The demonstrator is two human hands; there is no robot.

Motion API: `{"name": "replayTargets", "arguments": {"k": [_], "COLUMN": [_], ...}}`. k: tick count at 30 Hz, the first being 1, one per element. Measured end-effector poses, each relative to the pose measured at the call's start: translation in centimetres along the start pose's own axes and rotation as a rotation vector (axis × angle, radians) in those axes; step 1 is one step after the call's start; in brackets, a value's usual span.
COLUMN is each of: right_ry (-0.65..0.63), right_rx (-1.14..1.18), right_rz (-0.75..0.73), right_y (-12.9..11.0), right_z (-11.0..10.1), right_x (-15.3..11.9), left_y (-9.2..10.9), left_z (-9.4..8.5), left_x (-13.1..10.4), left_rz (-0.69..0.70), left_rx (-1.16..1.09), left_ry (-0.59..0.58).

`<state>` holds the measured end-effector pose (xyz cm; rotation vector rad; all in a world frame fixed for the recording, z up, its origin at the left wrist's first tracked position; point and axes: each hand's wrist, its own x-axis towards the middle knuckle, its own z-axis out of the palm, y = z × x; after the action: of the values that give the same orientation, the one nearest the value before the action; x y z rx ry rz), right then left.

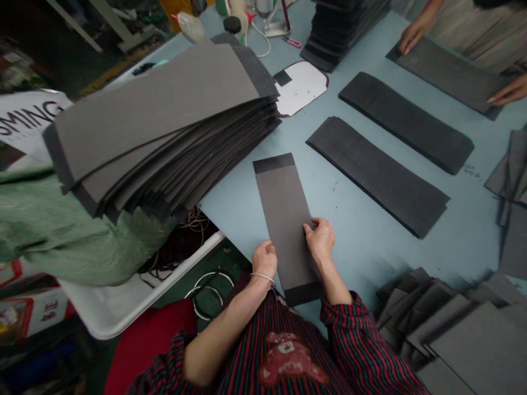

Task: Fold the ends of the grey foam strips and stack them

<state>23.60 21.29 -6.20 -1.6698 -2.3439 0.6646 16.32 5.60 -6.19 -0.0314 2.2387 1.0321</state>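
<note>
A long grey panel [284, 214] with dark bands at both ends lies in front of me, its near end at the table edge. My left hand [264, 260] has its fingers curled at the panel's left edge. On the opposite edge, my right hand [320, 239] grips the panel between thumb and fingers. Up and to the left, a tall fanned stack of similar grey panels [160, 104] rests on the table. Two dark piles of strips, one nearer [379, 175] and one farther [405, 122], lie to the right.
Another person's hands [415, 34] hold a grey panel [453, 74] across the table [337, 219]. Loose grey pieces [461, 323] are heaped at lower right. A dark stack [341, 27], a white plate-like sheet [307, 88] and bottles [233, 24] stand farther back. A white tub [102, 323] sits lower left.
</note>
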Motion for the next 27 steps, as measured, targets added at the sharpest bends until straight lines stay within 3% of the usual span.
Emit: {"name": "replayTargets", "arguments": {"k": [5, 11, 16, 21, 27], "right_ry": [0.039, 0.063, 0.132, 0.145, 0.079], "right_rx": [0.107, 0.173, 0.215, 0.210, 0.215], "right_rz": [0.038, -0.027, 0.121, 0.168, 0.099], "right_y": [0.1, -0.6, -1.2, -1.5, -0.8], "right_z": [-0.1, 0.2, 1.4, 2.1, 0.8], "right_x": [0.4, 1.8, 2.2, 2.3, 1.8], "left_y": [0.7, 1.5, 2.0, 2.5, 1.7], "left_z": [-0.2, 0.1, 0.4, 0.6, 0.2], "left_x": [-0.4, 1.1, 1.6, 1.3, 1.1], "left_rz": [-0.046, -0.013, 0.027, 0.044, 0.026], "left_rx": [-0.041, -0.080, -0.056, -0.027, -0.062], "left_ry": [-0.011, 0.030, 0.083, 0.103, 0.053]}}
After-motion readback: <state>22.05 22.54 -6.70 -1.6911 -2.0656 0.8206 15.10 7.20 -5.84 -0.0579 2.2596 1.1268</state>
